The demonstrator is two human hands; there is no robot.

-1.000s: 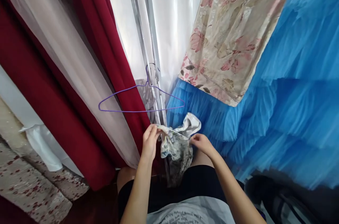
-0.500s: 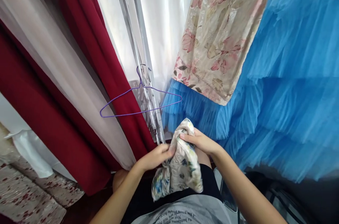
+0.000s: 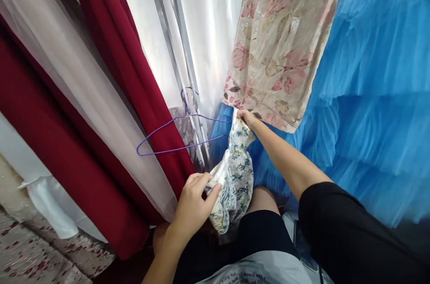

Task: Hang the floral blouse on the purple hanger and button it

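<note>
A white floral garment (image 3: 237,172) with blue and yellow print hangs between my hands above my lap; its exact kind does not show. My right hand (image 3: 246,117) is raised and closed on its upper edge, beside the right end of a purple wire hanger (image 3: 164,152). Lower down, my left hand (image 3: 198,192) pinches the garment's left edge between thumb and fingers. The hanger is hooked on a grey metal upright (image 3: 181,42). The garment's upper part covers the hanger's right tip.
Dark red cloth (image 3: 131,69) and a pale sheer fabric (image 3: 83,73) hang at the left. Beige cloth with pink flowers (image 3: 272,60) hangs on the right, in front of ruffled blue tulle (image 3: 363,118). A white curtain (image 3: 208,10) is behind the upright.
My right hand has lifted one end of the garment up to the hanger's right side. The bunched garment is now stretched out lengthwise. My left hand keeps hold lower down.
</note>
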